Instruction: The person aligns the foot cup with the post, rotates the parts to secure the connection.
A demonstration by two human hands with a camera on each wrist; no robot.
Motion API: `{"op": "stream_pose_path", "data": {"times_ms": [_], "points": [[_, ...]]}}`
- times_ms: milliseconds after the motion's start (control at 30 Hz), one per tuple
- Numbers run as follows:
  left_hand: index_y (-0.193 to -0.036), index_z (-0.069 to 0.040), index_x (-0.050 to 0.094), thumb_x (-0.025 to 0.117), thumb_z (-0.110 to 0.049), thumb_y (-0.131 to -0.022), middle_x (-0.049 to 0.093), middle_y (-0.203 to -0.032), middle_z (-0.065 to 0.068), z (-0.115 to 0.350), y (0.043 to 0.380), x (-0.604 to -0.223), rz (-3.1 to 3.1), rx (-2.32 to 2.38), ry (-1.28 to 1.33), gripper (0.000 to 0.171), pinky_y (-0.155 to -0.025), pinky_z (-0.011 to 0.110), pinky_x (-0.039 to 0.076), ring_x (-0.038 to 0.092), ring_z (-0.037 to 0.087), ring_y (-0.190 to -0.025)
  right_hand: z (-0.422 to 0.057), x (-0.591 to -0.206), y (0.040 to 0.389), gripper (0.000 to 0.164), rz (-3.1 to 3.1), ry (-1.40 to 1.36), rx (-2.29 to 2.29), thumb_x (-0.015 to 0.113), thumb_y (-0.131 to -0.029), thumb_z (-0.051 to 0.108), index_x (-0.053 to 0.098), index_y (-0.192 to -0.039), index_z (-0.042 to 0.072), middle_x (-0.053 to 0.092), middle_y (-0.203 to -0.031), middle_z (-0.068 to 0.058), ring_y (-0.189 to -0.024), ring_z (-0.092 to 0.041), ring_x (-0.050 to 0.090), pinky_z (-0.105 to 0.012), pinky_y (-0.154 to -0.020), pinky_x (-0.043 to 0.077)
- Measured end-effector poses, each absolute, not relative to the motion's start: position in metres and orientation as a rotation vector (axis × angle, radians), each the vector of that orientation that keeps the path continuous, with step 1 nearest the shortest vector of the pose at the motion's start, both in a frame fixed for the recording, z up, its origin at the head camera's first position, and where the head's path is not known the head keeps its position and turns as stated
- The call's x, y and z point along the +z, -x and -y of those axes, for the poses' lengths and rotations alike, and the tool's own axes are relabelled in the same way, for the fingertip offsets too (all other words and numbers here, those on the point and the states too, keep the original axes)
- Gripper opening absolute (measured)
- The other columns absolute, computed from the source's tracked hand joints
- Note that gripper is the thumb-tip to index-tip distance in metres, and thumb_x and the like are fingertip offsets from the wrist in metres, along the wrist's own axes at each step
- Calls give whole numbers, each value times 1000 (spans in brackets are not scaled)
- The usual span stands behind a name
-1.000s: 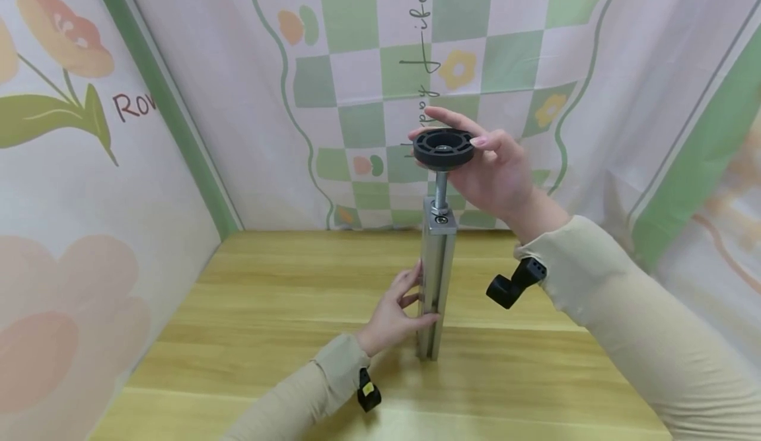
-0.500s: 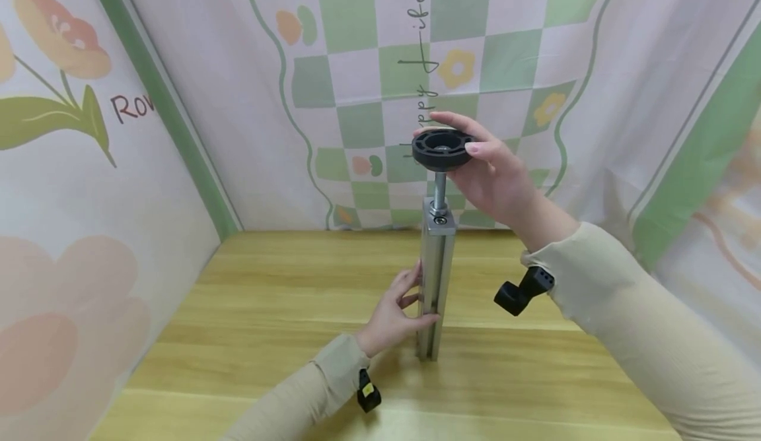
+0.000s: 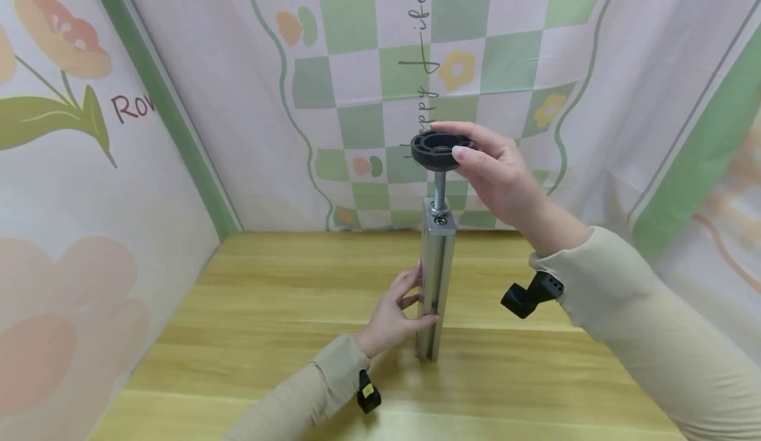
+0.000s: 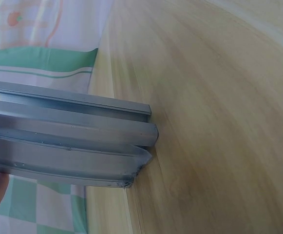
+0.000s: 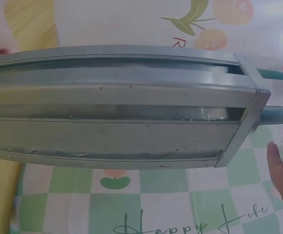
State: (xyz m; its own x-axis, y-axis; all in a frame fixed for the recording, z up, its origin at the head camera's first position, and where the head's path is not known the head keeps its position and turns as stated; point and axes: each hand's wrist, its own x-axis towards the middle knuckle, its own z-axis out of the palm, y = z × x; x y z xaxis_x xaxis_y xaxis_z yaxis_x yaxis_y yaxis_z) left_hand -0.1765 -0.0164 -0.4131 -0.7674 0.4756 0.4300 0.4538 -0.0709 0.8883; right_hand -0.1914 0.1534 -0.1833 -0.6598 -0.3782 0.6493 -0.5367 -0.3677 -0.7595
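Note:
A slotted aluminium profile (image 3: 436, 282) stands upright on the wooden table, its lower end on the tabletop in the left wrist view. From its metal end plate (image 3: 441, 224) rises a threaded rod (image 3: 440, 190), topped by a round black levelling foot (image 3: 433, 158) with a ribbed, hollow face turned up. My left hand (image 3: 389, 319) grips the profile low down, thumb on the near side and fingers behind. My right hand (image 3: 505, 170) holds the levelling foot by its right rim, thumb on the near edge and fingers round the far side.
The wooden table (image 3: 267, 296) reaches back to a curtain (image 3: 357, 78) with green checks and lettering. A second printed curtain (image 3: 71, 183) hangs on the left. Black wrist cameras sit on both sleeves, the right one (image 3: 523, 299) hanging beside the profile.
My right hand has turned round the levelling foot: its thumb has slid along the near rim to the left, and the wrist has shifted right and down. The left hand keeps its grip.

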Motion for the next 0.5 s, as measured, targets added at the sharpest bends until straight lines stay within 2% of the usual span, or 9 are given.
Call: {"op": "stream_pose_path", "data": {"times_ms": [200, 367, 500], "points": [[-151, -17, 17, 71, 8, -77, 38, -136, 18, 16, 177, -413, -2118, 2031, -1076, 96, -101, 31, 46, 43, 25, -121, -152, -178, 184, 37, 1827, -1057, 2040, 47, -88, -3, 66, -114, 13, 62, -113, -6, -102, -16, 60, -21, -91, 49], [-152, -20, 18, 71, 9, -76, 38, -137, 18, 16, 177, -414, -2116, 2029, -1073, 97, -101, 31, 46, 43, 21, -121, -147, -175, 175, 33, 2000, -791, 1795, 59, -85, 0, 60, -117, 10, 61, -107, -3, -91, -14, 61, -16, -79, 50], [-152, -20, 18, 71, 10, -76, 37, -137, 18, 16, 177, -414, -2115, 2029, -1079, 97, -101, 32, 46, 43, 21, -121, -141, -173, 171, 36, 2081, -629, 1530, 69, -82, 7, 56, -115, 4, 54, -103, 4, -91, -12, 54, -16, -80, 45]]}}
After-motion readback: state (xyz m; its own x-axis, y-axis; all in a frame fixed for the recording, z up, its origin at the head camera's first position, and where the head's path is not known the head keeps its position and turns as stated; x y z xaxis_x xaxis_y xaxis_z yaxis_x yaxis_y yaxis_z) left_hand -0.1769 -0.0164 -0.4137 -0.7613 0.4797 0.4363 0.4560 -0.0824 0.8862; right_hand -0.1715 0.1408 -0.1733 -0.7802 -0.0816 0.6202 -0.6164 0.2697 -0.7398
